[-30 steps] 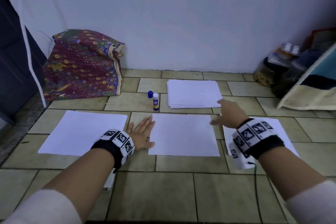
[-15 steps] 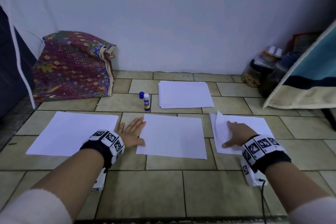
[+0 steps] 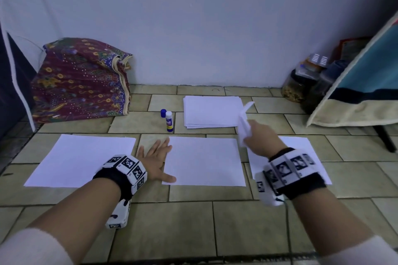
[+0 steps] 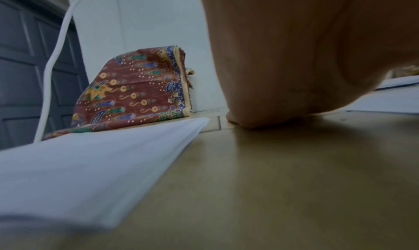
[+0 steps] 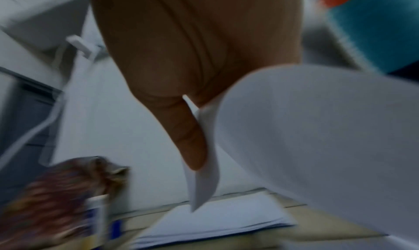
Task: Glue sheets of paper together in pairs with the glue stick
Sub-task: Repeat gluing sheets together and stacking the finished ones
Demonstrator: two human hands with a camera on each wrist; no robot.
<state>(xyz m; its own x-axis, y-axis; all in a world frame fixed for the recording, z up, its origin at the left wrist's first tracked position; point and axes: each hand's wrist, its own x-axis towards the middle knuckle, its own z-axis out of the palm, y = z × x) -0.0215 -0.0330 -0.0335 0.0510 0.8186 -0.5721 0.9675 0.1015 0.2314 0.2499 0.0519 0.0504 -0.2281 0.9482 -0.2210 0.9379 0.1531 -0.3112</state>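
Centrally, an uncapped glue stick (image 3: 169,121) stands untouched on the floor tiles. Right of it, the right hand (image 3: 259,139) pinches a lifted sheet (image 3: 244,123); nearer, the left hand (image 3: 154,162) lies flat beside the middle sheet (image 3: 204,161). Gluing seems not yet begun.

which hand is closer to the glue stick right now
Left. The left hand lies flat on the floor just in front of the glue stick; the right hand is farther right, holding a sheet.
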